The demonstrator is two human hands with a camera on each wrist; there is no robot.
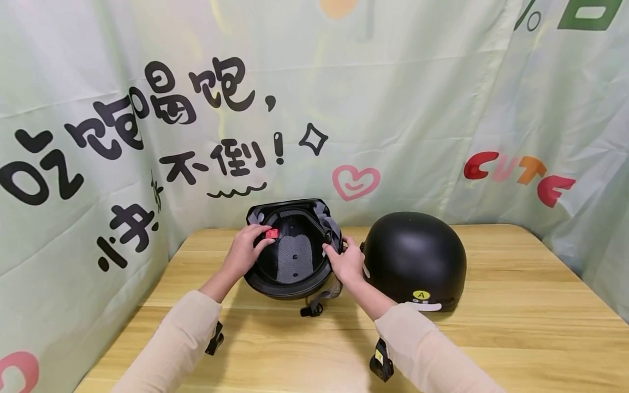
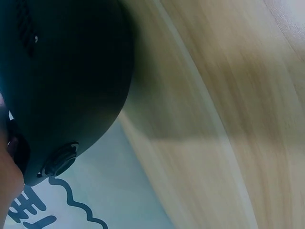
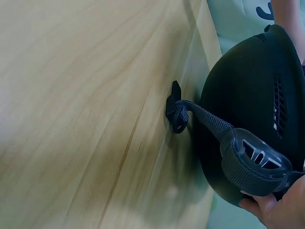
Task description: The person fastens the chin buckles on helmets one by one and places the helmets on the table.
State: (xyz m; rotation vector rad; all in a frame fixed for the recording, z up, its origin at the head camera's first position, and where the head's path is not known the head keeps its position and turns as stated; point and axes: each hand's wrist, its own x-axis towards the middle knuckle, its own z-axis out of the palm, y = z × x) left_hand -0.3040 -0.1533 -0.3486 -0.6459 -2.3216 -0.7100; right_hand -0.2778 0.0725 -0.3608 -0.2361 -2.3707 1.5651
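A black helmet lies upside down on the table, its grey-padded inside facing up. At its left rim my left hand pinches a small red clip between thumb and finger. My right hand grips the opposite rim, beside the grey strap and its plastic strap divider. From that strap a black buckle end hangs down to the wood. In the left wrist view the helmet shell fills the upper left and hides most of the hand.
A second black helmet, dome up with a yellow "A" sticker, stands right beside my right hand. The wooden table ends at a printed cloth backdrop behind and at the left.
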